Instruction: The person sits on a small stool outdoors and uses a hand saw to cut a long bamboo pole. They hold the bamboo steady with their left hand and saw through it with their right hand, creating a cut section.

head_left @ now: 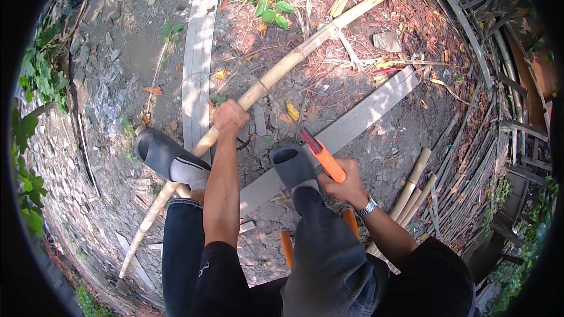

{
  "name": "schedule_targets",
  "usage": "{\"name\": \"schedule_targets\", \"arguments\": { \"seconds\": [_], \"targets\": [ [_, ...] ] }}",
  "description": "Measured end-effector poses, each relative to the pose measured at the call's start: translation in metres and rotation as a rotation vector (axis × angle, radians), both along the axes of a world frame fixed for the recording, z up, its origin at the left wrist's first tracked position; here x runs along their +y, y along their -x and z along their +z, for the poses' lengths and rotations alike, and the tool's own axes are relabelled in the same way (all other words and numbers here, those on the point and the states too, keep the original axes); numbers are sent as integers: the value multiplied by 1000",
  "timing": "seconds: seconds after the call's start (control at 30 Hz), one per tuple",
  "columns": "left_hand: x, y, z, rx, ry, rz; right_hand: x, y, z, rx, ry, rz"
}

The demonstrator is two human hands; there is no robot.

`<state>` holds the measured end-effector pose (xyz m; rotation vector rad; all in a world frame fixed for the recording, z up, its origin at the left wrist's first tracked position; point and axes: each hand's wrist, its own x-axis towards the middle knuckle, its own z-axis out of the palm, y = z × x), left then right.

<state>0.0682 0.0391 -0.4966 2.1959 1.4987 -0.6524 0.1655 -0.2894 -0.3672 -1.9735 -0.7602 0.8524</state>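
Observation:
My left hand (230, 116) is wrapped round a long pale bamboo pole (294, 56). The pole slants from beside my left foot up to the far right. In my right hand (343, 182) is an orange-handled tool (330, 163) with a dark red part at its front. Its working end is too thin to make out, and a gap separates it from the pole. My left foot, in a dark slipper (161, 151), rests against the pole's near end. My other slipper (292, 165) stands on a grey plank (358, 117).
Another weathered plank (198, 53) lies at the left under the pole. A second bamboo pole (147, 223) slants at the lower left. Cut bamboo pieces (414, 182) and a heap of thin strips (464, 164) are at the right. An orange bar (286, 249) shows beside my leg.

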Motion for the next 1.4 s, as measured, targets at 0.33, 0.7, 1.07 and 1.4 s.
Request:
{"name": "schedule_targets", "arguments": {
  "seconds": [0.33,0.7,1.07,1.4],
  "targets": [
    [8,11,-5,-104,14,14,-15,13,3,11,-2,-19],
    [4,17,-13,-162,78,64,-29,21,15,62,48,-33],
    [11,14,-13,-219,85,9,-21,13,-7,-3,-53,-57],
    [-10,15,-8,-235,-21,-83,-22,28,-17,15,-76,-76]
  ]
}}
